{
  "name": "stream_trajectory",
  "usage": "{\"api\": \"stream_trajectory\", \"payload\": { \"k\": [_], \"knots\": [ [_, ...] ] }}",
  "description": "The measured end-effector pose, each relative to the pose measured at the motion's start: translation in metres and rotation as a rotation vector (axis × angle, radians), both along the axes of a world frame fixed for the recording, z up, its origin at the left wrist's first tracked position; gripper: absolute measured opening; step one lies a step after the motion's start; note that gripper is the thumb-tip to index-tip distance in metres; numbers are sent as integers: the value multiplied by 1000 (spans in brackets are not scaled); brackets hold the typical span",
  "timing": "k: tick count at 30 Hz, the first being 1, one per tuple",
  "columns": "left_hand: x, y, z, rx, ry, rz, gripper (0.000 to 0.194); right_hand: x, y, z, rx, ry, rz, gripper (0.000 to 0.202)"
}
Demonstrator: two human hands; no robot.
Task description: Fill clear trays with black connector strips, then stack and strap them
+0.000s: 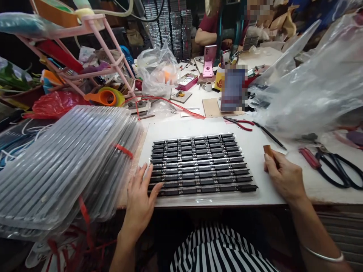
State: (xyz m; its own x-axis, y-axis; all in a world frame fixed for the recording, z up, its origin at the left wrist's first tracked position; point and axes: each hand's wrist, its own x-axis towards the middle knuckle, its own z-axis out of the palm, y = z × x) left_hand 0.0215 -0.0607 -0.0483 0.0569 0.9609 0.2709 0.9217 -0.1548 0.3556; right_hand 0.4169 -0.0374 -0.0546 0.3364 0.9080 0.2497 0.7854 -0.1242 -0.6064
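In front of me on the white table lies a clear plastic tray (204,201) filled with rows of black slotted connector strips (195,166). My left hand (141,192) rests on the tray's left edge, fingers spread, its thumb on the nearest row. At the right end of that row, one black piece (247,188) sticks out past the rows behind it. Away to the right, my right hand (283,173) is closed around a small brown block (268,151), held just over the table or touching it; I cannot tell which.
A tall stack of clear plastic trays (65,162), tied with red string, stands at the left. Scissors (337,166), a black pen-like tool (269,136) and red-handled pliers (241,122) lie right. Behind are a pink rack (110,49), plastic bags (159,71) and another person's arm (207,37).
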Motion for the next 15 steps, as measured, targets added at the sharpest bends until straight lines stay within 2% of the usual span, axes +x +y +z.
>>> {"api": "stream_trajectory", "payload": {
  "k": [5,8,12,15],
  "knots": [
    [-7,-2,-14,-39,-67,0,63,6,3,-6,1,12,17,38],
    [-5,-2,-18,-33,-47,-14,65,19,6,-9,5,-145,25,44],
    [-5,-1,-21,-29,-29,-25,64,26,-3,-5,174,-374,8,46],
    [-6,0,-23,-29,-29,-28,63,15,-20,1,259,-349,146,42]
  ]
}}
